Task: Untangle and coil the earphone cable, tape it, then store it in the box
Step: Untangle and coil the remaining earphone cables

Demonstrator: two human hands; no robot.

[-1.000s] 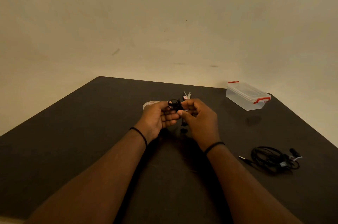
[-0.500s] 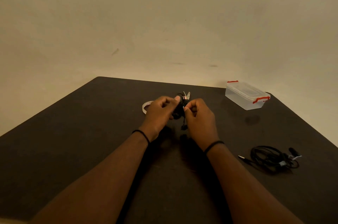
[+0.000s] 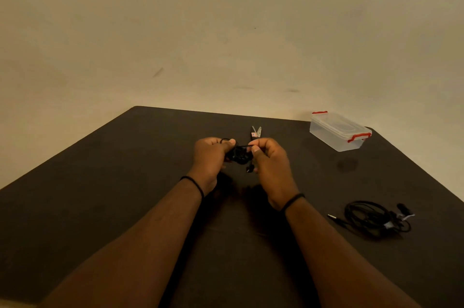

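A black earphone cable [image 3: 239, 154] is bunched in a small coil between my two hands, above the middle of the dark table [image 3: 125, 182]. My left hand [image 3: 210, 159] grips the coil's left side with curled fingers. My right hand [image 3: 270, 164] pinches a strand at the coil's top right between thumb and forefinger. One end of the cable dangles below the coil. The clear plastic box [image 3: 339, 132] with red clips stands closed at the far right corner. The tape roll is hidden behind my left hand.
Scissors [image 3: 256, 132] lie just beyond my hands, blades pointing away. A second black earphone cable [image 3: 374, 217], coiled and taped, lies on the table at the right. A plain wall rises behind the table's far edge.
Both hands have lifted slightly and turned the coil; my right hand now pinches a strand at the top. The tape roll seen left of my left hand has gone out of sight.
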